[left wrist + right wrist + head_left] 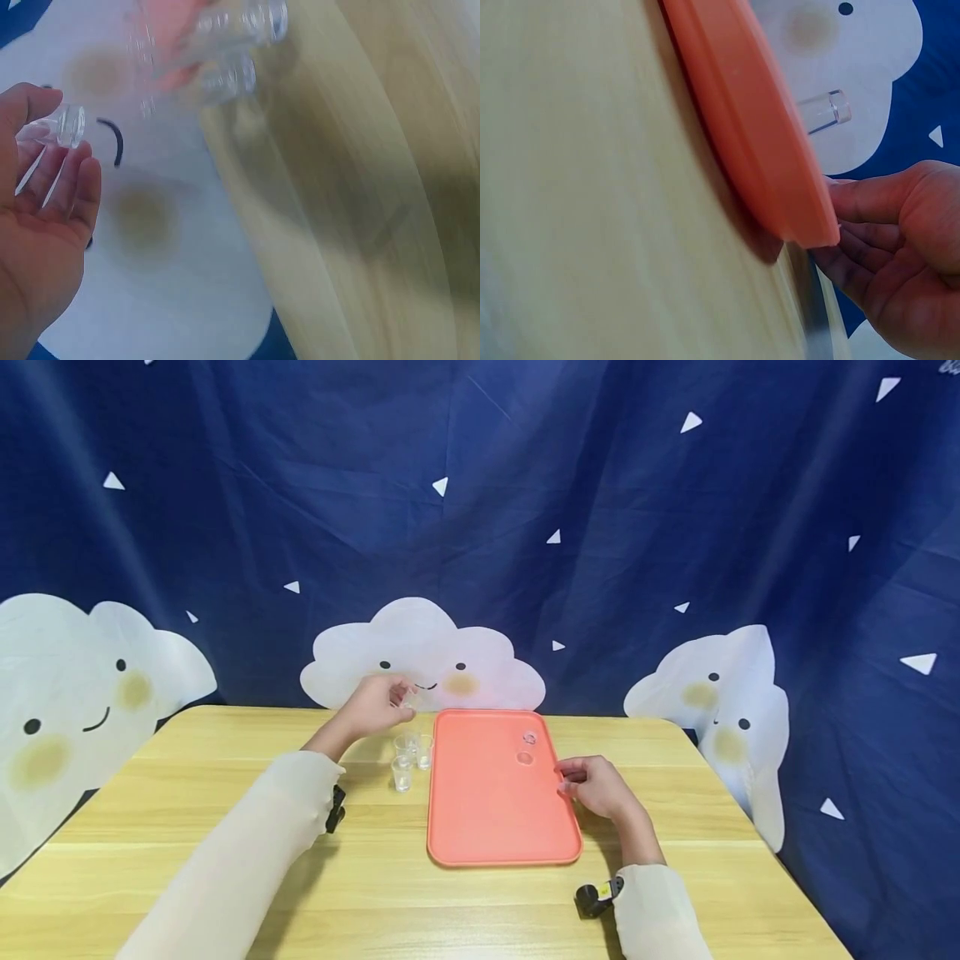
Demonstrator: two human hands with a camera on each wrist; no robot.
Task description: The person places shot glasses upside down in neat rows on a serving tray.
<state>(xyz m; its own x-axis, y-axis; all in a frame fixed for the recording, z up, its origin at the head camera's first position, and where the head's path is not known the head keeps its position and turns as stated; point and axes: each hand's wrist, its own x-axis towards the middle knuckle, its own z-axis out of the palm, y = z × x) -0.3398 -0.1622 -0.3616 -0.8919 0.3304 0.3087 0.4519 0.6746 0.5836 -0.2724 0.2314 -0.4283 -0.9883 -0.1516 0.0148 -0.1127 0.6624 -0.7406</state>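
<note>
My left hand is raised above the table left of the tray, holding a small clear cup between thumb and fingers. Below it, several more clear cups stand close together on the table beside the tray's left edge. At the right edge of the orange-red tray, my right hand grips the rim with thumb and fingertips; the contact is partly hidden in the right wrist view. Two clear cups are on the tray near its far right corner, one cup behind the other.
The tray lies flat on a light wooden table. Behind the table's far edge hangs a dark blue curtain printed with white clouds and triangles. A black wrist camera is on the right forearm.
</note>
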